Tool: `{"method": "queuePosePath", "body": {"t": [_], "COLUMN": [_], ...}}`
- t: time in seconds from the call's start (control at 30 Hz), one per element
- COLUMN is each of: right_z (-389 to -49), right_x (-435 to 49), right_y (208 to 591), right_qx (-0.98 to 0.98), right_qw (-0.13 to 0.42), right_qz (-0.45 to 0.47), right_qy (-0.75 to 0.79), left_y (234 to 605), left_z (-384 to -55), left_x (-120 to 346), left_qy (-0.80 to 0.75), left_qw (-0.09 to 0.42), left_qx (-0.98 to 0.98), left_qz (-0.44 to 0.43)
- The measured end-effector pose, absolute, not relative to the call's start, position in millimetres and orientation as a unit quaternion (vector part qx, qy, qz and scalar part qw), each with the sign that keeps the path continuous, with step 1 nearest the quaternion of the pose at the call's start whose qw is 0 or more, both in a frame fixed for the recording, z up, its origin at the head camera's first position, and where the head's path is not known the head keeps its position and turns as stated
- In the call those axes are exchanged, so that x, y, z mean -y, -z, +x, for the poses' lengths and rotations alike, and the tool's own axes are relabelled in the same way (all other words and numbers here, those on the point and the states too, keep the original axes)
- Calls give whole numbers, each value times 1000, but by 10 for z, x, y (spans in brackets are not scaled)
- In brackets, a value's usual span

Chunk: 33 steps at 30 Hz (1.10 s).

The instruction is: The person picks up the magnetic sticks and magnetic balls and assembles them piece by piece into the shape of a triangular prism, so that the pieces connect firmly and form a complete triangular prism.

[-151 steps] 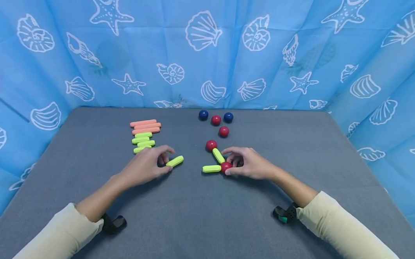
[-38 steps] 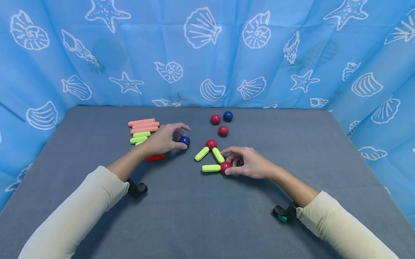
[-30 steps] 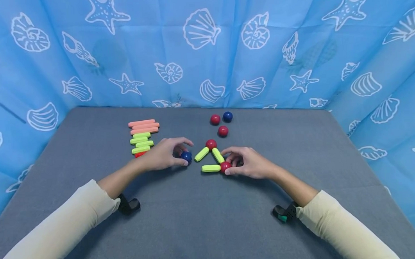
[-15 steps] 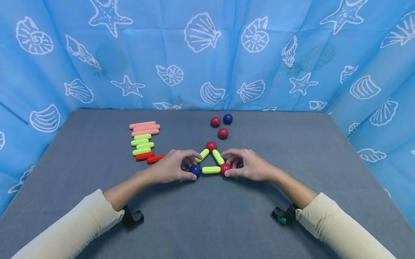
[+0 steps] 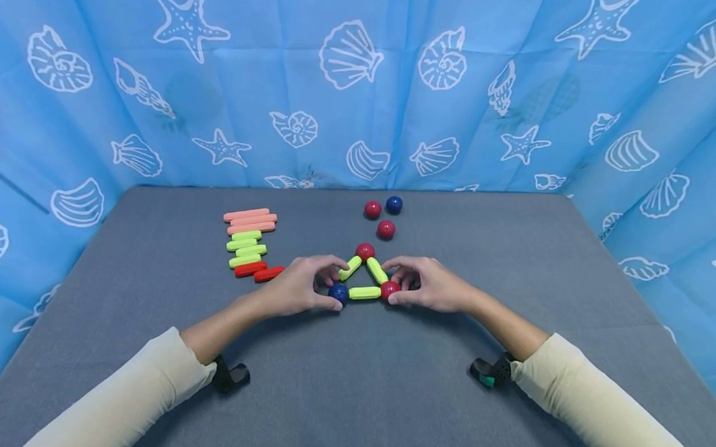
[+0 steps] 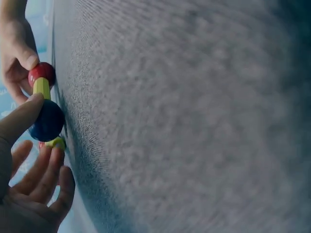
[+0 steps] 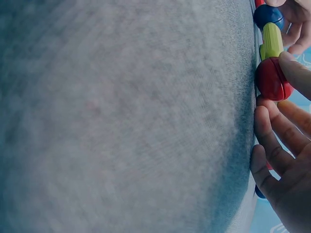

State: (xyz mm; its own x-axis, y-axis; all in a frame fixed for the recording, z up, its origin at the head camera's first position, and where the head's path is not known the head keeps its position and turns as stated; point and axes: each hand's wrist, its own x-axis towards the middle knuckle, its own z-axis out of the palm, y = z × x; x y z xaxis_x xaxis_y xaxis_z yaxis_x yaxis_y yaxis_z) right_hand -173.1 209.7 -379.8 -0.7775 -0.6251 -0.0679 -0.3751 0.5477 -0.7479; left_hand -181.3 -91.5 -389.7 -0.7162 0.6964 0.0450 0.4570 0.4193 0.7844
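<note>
Three yellow-green rods and three balls form a triangle on the table. A red ball (image 5: 365, 251) is the far corner, between the left rod (image 5: 351, 268) and right rod (image 5: 377, 271). My left hand (image 5: 300, 285) holds the blue ball (image 5: 339, 293) at the near left corner, thumb on its near side, fingertips by the left rod. At the near right corner my right hand (image 5: 428, 284) grips another red ball (image 7: 273, 78) between thumb and fingers. The near rod (image 5: 364, 293) bridges these two balls.
Left of the triangle lie several spare rods: pink ones (image 5: 251, 219), shorter yellow-green ones (image 5: 246, 249) and two red ones (image 5: 269, 274). Behind it sit two red balls (image 5: 386, 229) and a blue ball (image 5: 394, 205). A blue shell-print curtain (image 5: 352, 102) hangs past the grey table's (image 5: 366, 385) far edge.
My left hand has placed a yellow-green rod at the far red ball, then fetched a blue ball from the back and brought it to the near left corner. My right hand has stayed put.
</note>
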Motion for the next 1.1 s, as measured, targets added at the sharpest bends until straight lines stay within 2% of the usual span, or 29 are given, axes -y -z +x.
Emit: {"method": "queuePosePath", "body": {"t": [0.13,0.43,0.83,1.1], "right_z": [-1728,-1732,-1734,-1742], "right_x": [-2096,-2110,-2093,-2099], "right_y": [3787,3809,3815,3826], "right_qx": [-865,-867,-866,-865], "right_qw": [164,162,163,160], "right_qz": [-289,-286,-288,-291], "right_qy": [376,374,375,376], "left_y": [3897,3854,3827,3883], "left_z": [-1841,-1960,-1973,-1965], "left_x": [918,864,798,825], "left_qy": [-386,-350,-321,-350], "left_qw": [153,224,243,221], "left_qx": [-844,-835,-840,-842], "left_qz": [338,361,363,346]}}
